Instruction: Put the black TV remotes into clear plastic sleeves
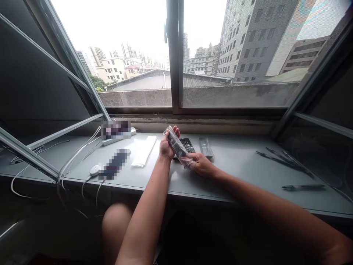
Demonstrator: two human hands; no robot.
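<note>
A dark remote control in a clear plastic sleeve (177, 146) is held slantwise above the desk, between my two hands. Around its upper end the fingers of my left hand (167, 145) are wrapped. My right hand (202, 164) pinches the loose plastic at its lower end. Behind it lies a black remote control with many buttons (189, 145), partly hidden by the held one. Just right of that, another dark remote control in a clear sleeve (205, 146) rests on the desk.
White plastic sleeves (143, 151) lie left of my hands. Farther left are a white power strip (118, 136), a blurred-out device (114, 165) and white cables (79, 147). Dark cables or pens (284, 162) and a pen (303, 187) lie at right. Metal frames flank the desk (242, 176).
</note>
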